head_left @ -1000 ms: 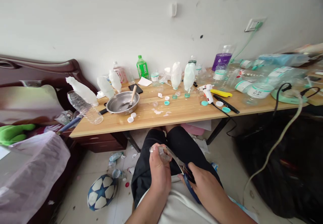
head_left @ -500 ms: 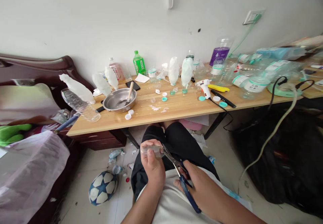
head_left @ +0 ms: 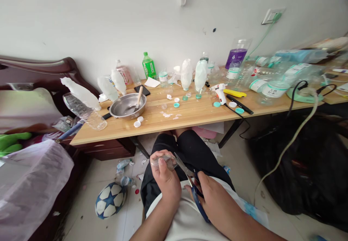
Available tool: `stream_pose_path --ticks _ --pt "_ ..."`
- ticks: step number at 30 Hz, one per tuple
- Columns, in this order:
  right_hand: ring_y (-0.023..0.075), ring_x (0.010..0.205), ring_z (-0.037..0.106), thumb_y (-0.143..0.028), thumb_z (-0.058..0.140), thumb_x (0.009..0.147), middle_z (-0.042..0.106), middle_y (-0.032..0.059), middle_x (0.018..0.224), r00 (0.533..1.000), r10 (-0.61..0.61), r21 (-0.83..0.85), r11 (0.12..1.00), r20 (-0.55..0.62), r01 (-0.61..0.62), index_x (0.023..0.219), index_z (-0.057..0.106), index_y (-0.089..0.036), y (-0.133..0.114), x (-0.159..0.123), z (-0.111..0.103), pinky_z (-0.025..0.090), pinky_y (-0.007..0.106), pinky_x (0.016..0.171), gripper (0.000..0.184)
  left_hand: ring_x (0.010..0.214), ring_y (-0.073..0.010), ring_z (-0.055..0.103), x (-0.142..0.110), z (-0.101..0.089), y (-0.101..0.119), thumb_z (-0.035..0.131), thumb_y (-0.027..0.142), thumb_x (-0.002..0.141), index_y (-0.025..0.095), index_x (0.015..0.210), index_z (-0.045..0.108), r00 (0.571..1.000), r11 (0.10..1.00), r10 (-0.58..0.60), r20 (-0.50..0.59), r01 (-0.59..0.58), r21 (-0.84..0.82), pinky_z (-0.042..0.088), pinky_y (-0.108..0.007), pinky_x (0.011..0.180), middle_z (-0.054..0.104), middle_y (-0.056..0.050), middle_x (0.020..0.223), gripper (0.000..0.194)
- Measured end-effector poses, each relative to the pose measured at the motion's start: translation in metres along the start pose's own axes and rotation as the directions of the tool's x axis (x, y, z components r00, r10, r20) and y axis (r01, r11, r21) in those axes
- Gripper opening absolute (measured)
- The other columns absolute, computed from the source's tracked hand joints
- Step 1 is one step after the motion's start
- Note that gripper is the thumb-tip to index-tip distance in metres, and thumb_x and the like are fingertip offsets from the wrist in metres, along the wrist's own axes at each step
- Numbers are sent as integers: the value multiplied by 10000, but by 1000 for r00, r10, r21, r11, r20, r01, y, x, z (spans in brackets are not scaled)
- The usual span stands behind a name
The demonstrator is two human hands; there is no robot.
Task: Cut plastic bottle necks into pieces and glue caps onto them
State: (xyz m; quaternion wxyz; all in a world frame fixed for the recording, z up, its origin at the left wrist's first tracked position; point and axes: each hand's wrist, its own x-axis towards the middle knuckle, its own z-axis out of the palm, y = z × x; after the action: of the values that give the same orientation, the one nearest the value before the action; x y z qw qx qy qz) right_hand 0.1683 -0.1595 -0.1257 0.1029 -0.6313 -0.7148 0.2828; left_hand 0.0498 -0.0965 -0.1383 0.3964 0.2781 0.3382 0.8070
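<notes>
Above my lap, my left hand (head_left: 165,174) is closed around a small clear plastic piece (head_left: 170,162), its thumb lying on top; the piece looks cut from a bottle, though its full shape is hidden by the fingers. My right hand (head_left: 210,194) grips dark-blue-handled scissors (head_left: 199,203) by the loops. Their metal blades are parted and point up-left, with the tips at the right edge of the clear piece. Whether the blades touch the plastic I cannot tell.
On the wooden table (head_left: 152,130) stand a metal bowl (head_left: 116,112) with a brush, white-coated bottles (head_left: 186,75), a glue gun (head_left: 220,93), a yellow cutter (head_left: 235,93) and several loose caps. Clear bottles (head_left: 272,90) crowd the right side. A ball (head_left: 110,200) lies on the floor.
My left hand has shifted slightly left and turned the clear piece flatter. The scissors opened wider, then closed somewhat. The camera view has drifted a little.
</notes>
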Motion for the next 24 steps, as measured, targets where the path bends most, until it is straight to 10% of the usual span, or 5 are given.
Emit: stream_pose_path --ticks 16,24 --pt "268 679 707 -217 559 881 719 73 720 991 -62 -256 966 -115 30 789 514 -223 15 14 4 316 296 526 103 580 -94 465 3 6 10 605 431 882 226 846 523 952 951 -301 -57 296 -87 391 -212 554 511 42 717 224" --pt "224 910 643 -199 552 863 653 77 953 994 -113 59 992 -10 113 917 453 -228 22 13 -11 463 301 763 116 625 -103 541 4 1 5 699 473 795 214 825 527 895 891 -434 -102 410 -195 420 -210 547 550 28 755 312"
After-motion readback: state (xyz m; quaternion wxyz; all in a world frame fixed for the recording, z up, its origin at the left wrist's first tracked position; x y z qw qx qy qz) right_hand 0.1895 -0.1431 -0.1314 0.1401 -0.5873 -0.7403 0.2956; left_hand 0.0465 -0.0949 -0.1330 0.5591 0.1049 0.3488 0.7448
